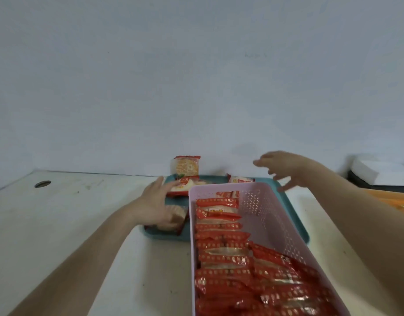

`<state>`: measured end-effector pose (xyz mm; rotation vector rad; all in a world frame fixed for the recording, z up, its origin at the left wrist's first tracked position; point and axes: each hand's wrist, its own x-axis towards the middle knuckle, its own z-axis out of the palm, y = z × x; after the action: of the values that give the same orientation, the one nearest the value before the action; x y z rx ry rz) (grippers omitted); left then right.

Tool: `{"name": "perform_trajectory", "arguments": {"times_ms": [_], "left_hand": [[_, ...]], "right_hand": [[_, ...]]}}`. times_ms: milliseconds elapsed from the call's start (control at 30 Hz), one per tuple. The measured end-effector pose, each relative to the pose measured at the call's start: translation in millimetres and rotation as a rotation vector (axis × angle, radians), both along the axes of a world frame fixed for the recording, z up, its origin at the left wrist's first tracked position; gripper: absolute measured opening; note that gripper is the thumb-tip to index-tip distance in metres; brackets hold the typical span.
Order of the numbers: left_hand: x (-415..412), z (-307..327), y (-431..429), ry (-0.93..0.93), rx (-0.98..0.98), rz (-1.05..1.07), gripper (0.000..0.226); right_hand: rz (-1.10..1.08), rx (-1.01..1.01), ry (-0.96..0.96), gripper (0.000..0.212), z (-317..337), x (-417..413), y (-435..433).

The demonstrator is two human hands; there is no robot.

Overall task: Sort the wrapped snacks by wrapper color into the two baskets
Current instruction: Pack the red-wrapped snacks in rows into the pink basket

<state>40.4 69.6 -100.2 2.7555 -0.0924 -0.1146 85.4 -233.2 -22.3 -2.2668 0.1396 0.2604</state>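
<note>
A pink perforated basket point(268, 209) stands on a teal tray point(297, 222) and holds several red-wrapped snacks point(221, 240) in rows. My left hand point(158, 205) reaches over the tray's left side with straight fingers. It touches a red-edged snack point(181, 189) and covers part of another snack point(179, 213) below it. My right hand point(285, 167) hovers above the tray's far right corner, fingers spread, holding nothing. One snack point(187, 166) leans upright against the wall. A further snack point(241, 179) lies at the tray's back behind the basket.
The tray lies on a white table point(59, 220) with a round cable hole point(42, 184) at the far left. A wall rises right behind the tray. At the right edge are something orange point(395, 199) and a white block on a dark base point(379, 171).
</note>
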Motion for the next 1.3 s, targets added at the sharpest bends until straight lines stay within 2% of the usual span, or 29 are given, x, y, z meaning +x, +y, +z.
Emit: {"name": "perform_trajectory", "arguments": {"times_ms": [33, 100, 167, 233, 300, 333, 433, 500, 600, 700, 733, 900, 967, 1067, 1167, 1300], "left_hand": [[13, -12, 3, 0.071, 0.056, -0.038, 0.107], [32, -29, 7, 0.084, 0.092, -0.079, 0.132], [48, -37, 5, 0.073, 0.048, -0.087, 0.139], [61, -37, -1, 0.06, 0.066, -0.063, 0.125], [72, -36, -11, 0.043, 0.122, 0.01, 0.112], [78, -34, -16, 0.044, 0.074, 0.042, 0.107], [91, -35, -22, 0.03, -0.31, 0.099, 0.083], [99, -37, -25, 0.007, -0.409, 0.112, 0.079], [104, -38, -27, 0.005, -0.618, 0.143, 0.093], [105, -29, -29, 0.071, -0.919, 0.113, 0.085], [105, -25, -34, 0.092, -0.957, 0.086, 0.081], [99, 5, -61, 0.072, -0.959, -0.061, 0.038], [94, 22, -68, 0.055, -0.979, -0.097, 0.037], [81, 53, -80, -0.01, -1.056, -0.141, 0.041], [62, 83, -90, -0.066, -1.13, -0.216, 0.047], [31, 97, -98, -0.007, -1.23, -0.332, 0.047]], "right_hand": [[-0.003, 0.001, 0.069, 0.066, -13, 13, -4], [0.023, 0.008, 0.191, 0.084, -42, 37, -9], [0.079, -0.006, 0.246, 0.087, -69, 58, -11], [0.153, 0.044, 0.275, 0.079, -84, 74, -8], [0.221, 0.123, 0.293, 0.058, -86, 81, 4], [0.257, 0.091, 0.267, 0.052, -84, 82, 11], [0.37, -0.025, 0.164, 0.051, -78, 86, 23], [0.388, -0.038, 0.153, 0.051, -75, 89, 22], [0.342, 0.102, 0.188, 0.048, -71, 87, 17], [0.247, 0.254, 0.239, 0.064, -74, 86, 18], [0.232, 0.304, 0.258, 0.067, -75, 87, 18], [0.265, 0.476, 0.268, 0.084, -75, 83, 30], [0.272, 0.557, 0.247, 0.086, -66, 78, 34], [0.283, 0.767, 0.212, 0.073, -44, 69, 33], [0.337, 0.75, 0.074, 0.063, -12, 49, 25], [0.35, 0.723, -0.13, 0.08, 10, 6, 7]]}}
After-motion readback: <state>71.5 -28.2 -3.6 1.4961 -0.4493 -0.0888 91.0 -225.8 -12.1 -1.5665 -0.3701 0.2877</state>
